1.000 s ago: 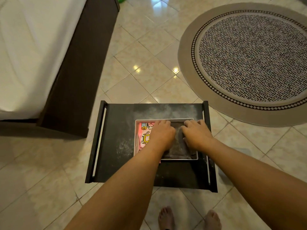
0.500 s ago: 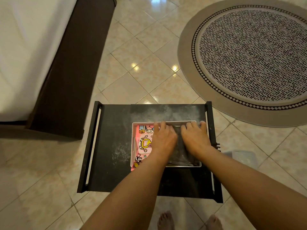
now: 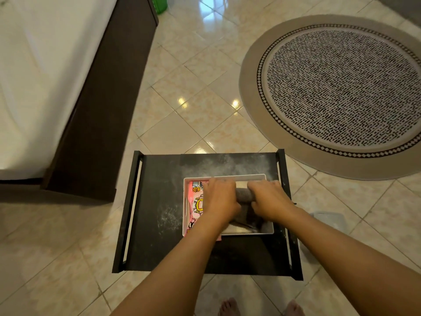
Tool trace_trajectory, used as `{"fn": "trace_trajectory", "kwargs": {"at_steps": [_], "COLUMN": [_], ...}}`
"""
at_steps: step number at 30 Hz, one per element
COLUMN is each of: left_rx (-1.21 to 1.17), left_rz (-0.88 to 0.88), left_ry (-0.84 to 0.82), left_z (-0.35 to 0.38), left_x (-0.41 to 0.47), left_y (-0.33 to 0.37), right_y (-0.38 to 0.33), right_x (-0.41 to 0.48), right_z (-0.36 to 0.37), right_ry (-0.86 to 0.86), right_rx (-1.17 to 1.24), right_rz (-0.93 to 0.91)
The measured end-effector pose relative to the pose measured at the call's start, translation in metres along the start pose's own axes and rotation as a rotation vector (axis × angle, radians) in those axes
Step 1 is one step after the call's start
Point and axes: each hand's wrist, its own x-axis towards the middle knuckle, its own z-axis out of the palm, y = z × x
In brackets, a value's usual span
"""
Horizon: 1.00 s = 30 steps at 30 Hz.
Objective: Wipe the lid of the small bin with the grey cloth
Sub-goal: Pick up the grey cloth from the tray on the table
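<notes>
A small white rectangular bin [image 3: 269, 230] sits on a dusty black table [image 3: 159, 201]. Inside it, at the left, lies something pink with cartoon pictures [image 3: 196, 199]. A grey cloth [image 3: 245, 194] is bunched into a roll over the bin's right half. My left hand [image 3: 222, 200] and my right hand [image 3: 268, 199] both grip the cloth, one at each end, knuckles up. The rest of the cloth hangs dark beneath my hands inside the bin. No separate lid shows on the bin.
A pale plastic piece [image 3: 328, 221] lies on the tiled floor right of the table, partly behind my right arm. A round patterned rug [image 3: 341, 92] lies at the far right. A bed with a dark frame [image 3: 98, 110] stands at the left. My bare feet [image 3: 230, 306] show below.
My hands have gone from flat on the spread cloth to gripping it bunched into a roll between them. The view has shifted slightly.
</notes>
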Motion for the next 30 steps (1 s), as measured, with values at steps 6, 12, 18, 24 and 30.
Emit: {"fn": "trace_trajectory", "kwargs": {"at_steps": [6, 12, 18, 24, 30], "left_rx": [-0.610, -1.048, -1.158, -1.038, -1.101], "left_rz": [0.018, -0.026, -0.072, -0.050, -0.171], "left_ry": [-0.170, -0.100, -0.026, 0.017, -0.031], "left_z": [-0.045, -0.088, -0.094, -0.047, 0.022], "left_x": [-0.025, -0.051, -0.072, -0.087, -0.099], "left_y": [-0.002, 0.039, 0.112, 0.195, 0.265], "right_y": [-0.001, 0.009, 0.061, 0.137, 0.217], "right_x": [-0.032, -0.085, -0.142, -0.197, -0.237], "right_z": [-0.069, -0.135, -0.167, -0.159, -0.132], "right_ry": [0.086, 0.266, 0.337, 0.388, 0.386], "right_rx": [0.548, 1.097, 1.198, 1.134, 1.106], "right_rz": [0.116, 0.155, 0.184, 0.242, 0.297]}}
